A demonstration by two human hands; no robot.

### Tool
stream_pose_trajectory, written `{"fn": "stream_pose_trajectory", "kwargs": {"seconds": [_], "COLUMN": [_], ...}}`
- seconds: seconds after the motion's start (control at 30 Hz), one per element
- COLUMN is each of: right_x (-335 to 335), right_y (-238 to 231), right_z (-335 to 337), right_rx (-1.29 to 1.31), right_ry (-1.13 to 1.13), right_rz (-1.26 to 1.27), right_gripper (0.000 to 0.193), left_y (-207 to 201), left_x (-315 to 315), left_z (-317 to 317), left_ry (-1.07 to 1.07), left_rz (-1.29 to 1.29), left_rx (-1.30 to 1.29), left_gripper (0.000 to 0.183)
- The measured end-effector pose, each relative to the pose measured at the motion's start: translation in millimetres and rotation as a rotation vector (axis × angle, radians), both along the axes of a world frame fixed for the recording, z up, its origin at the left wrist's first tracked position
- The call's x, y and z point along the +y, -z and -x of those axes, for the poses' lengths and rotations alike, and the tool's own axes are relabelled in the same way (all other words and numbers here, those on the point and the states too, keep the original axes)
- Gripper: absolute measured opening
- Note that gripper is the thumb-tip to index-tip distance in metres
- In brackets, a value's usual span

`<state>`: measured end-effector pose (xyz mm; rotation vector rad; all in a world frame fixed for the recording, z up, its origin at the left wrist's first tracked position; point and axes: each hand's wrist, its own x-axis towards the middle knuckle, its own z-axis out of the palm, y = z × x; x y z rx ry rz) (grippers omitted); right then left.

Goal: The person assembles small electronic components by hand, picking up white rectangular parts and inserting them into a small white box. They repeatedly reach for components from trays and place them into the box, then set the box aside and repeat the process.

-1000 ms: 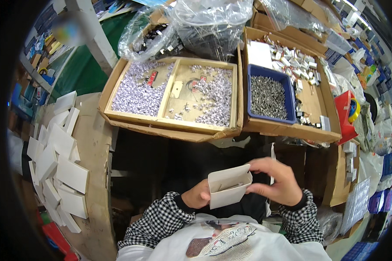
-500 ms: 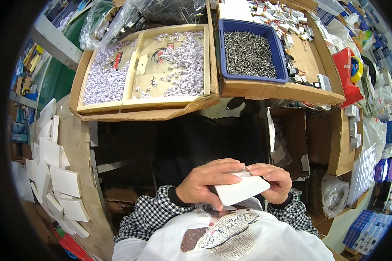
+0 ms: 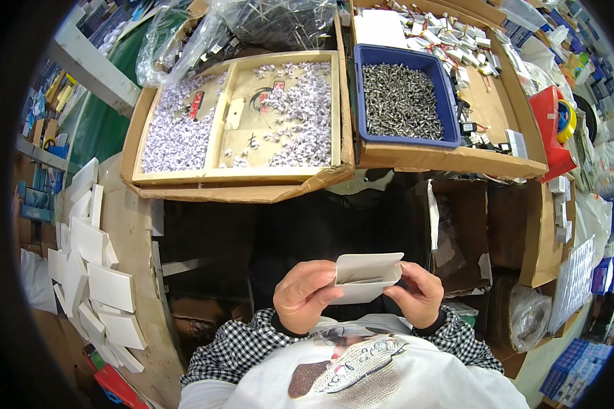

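Note:
A small flat white box (image 3: 363, 294) is held between my two hands in front of my chest. Its lid flap stands up, and a narrow opening faces me with something thin, too small to name, showing inside. My left hand (image 3: 303, 297) pinches the box's left end between thumb and fingers. At the right end, my right hand (image 3: 418, 294) grips it the same way, thumb in front and fingers behind.
Beyond my hands stand a divided wooden tray (image 3: 242, 172) of small white pieces and a blue bin (image 3: 445, 142) of small metal parts. Flat white boxes (image 3: 110, 286) lie piled at left. An open cardboard box (image 3: 460, 232) sits at right.
The white box has been tipped up and its flap lifted, so its opening now shows. Both hands have shifted from covering its top to gripping its two ends.

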<state>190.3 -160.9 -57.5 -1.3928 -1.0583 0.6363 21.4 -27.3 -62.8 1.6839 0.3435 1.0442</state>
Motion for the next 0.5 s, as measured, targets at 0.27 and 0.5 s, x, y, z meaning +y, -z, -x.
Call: {"fn": "stream_pose_trajectory", "kwargs": {"seconds": [0.27,0.5], "right_x": [-2,2], "right_y": [-6,-7], "right_z": [-15,-21], "right_rx": [-0.365,-0.427], "right_ry": [-0.219,-0.234], "right_rz": [-0.355,-0.414], "right_gripper": [0.056,0.052], "left_y": [1,-1], "left_x": [1,10], "left_z": [12,7], "left_ry": [0.32,0.302], "left_rz": [-0.026,-0.194], "left_rx": [-0.105,-0.165], "left_gripper": [0.048,0.046]}}
